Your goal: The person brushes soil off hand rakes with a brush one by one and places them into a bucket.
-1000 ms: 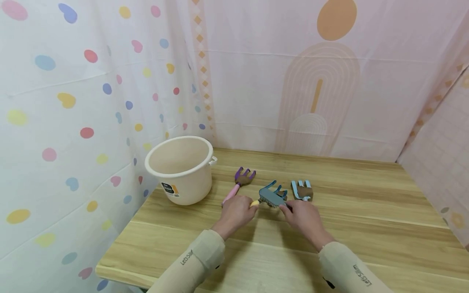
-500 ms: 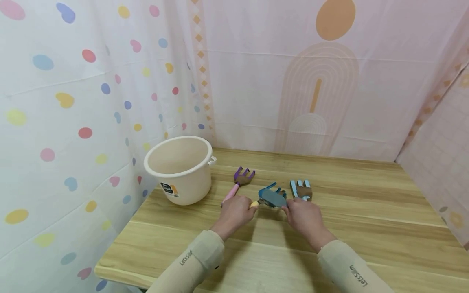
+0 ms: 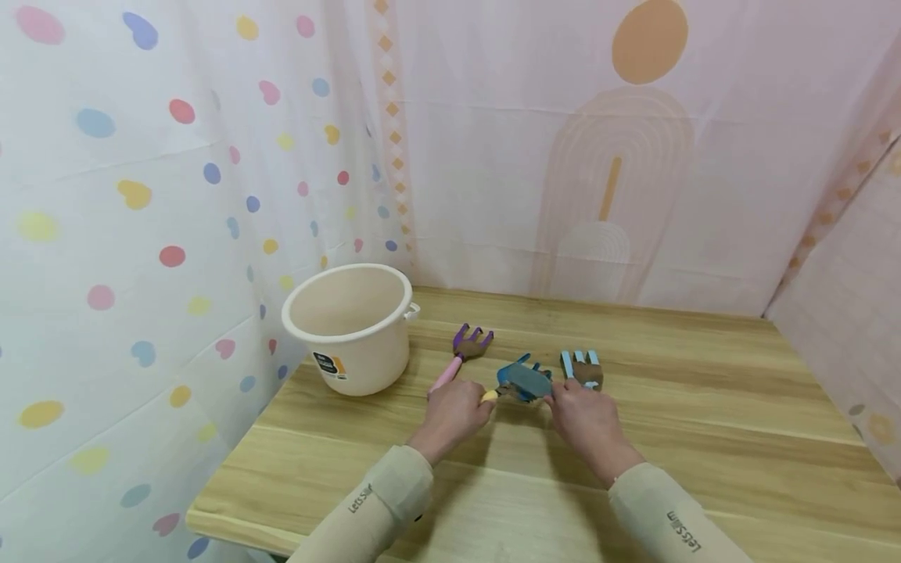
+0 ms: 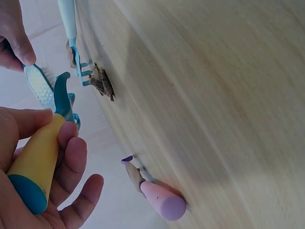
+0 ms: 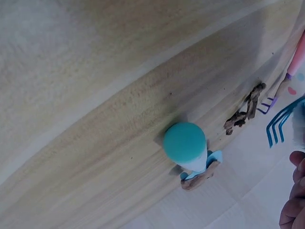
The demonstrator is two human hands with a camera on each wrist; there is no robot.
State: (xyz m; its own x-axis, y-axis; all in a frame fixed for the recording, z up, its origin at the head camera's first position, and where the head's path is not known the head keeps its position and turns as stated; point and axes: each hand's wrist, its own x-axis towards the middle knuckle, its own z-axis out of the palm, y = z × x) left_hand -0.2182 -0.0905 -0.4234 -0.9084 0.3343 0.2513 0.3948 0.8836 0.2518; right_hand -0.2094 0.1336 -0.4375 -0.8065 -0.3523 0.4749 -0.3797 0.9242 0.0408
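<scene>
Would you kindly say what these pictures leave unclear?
Head view: floor of the cream plastic bucket, hidden by its front wall.
Head view: handle of the light-blue toothed fork, hidden by the right hand.
Right wrist view: handle of the yellow-handled blue rake, cut off by the right edge.

The pale beige sleeves (image 3: 352, 525) have bulky cuffs (image 3: 408, 478) and dark lettering (image 3: 360, 498), apparently reading "Let's Slim".

Cream, round plastic bucket (image 3: 376, 360): upright, left of the fingers (image 4: 74, 157). Wood-grain tabletop (image 3: 718, 438): below them. White, colour-spotted fabric curtain (image 3: 211, 281): farther left. Pale pink, arch-printed curtain (image 3: 486, 180): well beyond them.
</scene>
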